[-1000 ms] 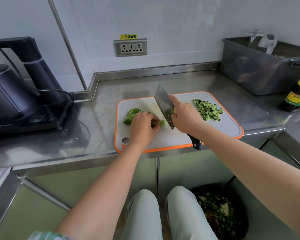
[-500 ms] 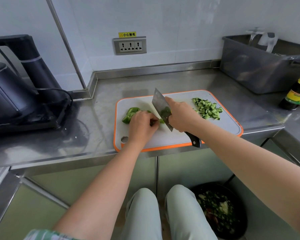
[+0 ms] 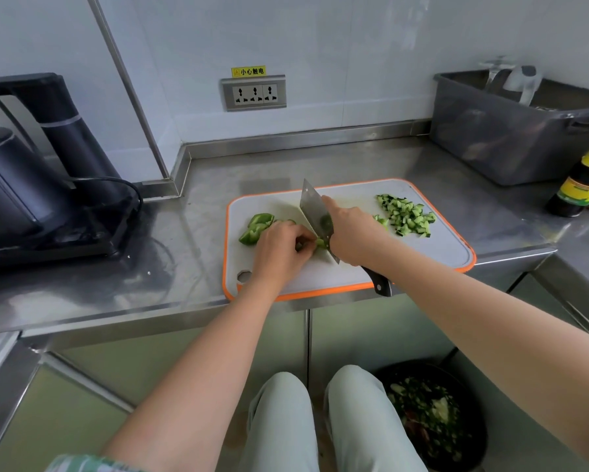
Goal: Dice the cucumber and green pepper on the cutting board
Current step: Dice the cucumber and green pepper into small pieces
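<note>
Between the two hands, seen from the head camera, lies a green pepper strip (image 3: pixel 320 242) on the white, orange-edged cutting board (image 3: pixel 422 253). Only its cut end shows, just right of the left fingertips. The rest is hidden under the left hand (image 3: pixel 279 247), so its long axis seems to run from hand to hand, though that is a judgement. The left hand lies palm down with its fingers curled, pinning the strip against the board. The right hand (image 3: pixel 354 233) is wrapped round the handle of a cleaver (image 3: pixel 315 212), forefinger stretched along the blade's side. The dark handle end pokes out toward the person, past the board's near edge. The blade stands nearly upright and crosses the strip, its heel touching or nearly touching the pepper just beside the left fingertips. Its far tip angles away and to the left. Beyond the left hand's outer side sit larger green pepper chunks (image 3: pixel 257 228), not yet diced. Well to the right of the right hand is a heap of diced cucumber (image 3: pixel 405 216), apparently finished. The board rests on a steel bench (image 3: pixel 184 267). Each coming cut likely needs the left fingers to creep leftward, clear of the edge.
</note>
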{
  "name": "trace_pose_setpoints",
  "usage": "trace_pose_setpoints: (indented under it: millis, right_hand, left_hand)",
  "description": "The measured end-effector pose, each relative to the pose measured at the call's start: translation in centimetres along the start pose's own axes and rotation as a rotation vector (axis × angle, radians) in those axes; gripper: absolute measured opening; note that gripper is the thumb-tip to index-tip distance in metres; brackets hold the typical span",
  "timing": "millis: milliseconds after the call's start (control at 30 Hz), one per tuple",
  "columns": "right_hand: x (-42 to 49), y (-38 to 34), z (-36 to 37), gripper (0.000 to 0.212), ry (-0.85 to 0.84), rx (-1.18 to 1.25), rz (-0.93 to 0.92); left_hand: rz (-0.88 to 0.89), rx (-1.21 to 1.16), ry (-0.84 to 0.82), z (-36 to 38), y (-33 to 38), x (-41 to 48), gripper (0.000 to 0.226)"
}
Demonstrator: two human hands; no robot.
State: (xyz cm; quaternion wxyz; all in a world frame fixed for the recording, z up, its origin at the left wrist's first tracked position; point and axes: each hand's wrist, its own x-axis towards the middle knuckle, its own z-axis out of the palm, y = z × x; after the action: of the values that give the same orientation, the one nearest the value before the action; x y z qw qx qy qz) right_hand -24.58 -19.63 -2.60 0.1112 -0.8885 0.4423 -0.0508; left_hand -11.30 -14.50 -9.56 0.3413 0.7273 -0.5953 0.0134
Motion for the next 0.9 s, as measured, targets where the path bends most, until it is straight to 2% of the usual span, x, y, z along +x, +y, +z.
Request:
trace_pose_setpoints:
  millis: [233,533,700,900]
  right_hand:
    - [1.0,1.4,0.5,0.076,0.102,0.135,0.042]
    - [0.3,0.6,-1.1,0.065,-0.016,0.063,-0.024]
    - [0.1,0.6,-0.6,0.062,-0.001,0.089,-0.003]
    - [-0.1,-0.2,0.5,0.076,0.05,0.052,0.006]
  left_hand:
    - [-0.02,-0.037,0.015,0.0,0.0,-0.1,0.006]
    - [-0.035,-0.03,-0.012,0.2,-0.2,0.0,0.006]
    - [-0.017,-0.039,0.005,0.2,-0.1,-0.1,0.007]
    - [0.006,-0.066,0.017,0.0,-0.1,-0.3,0.009]
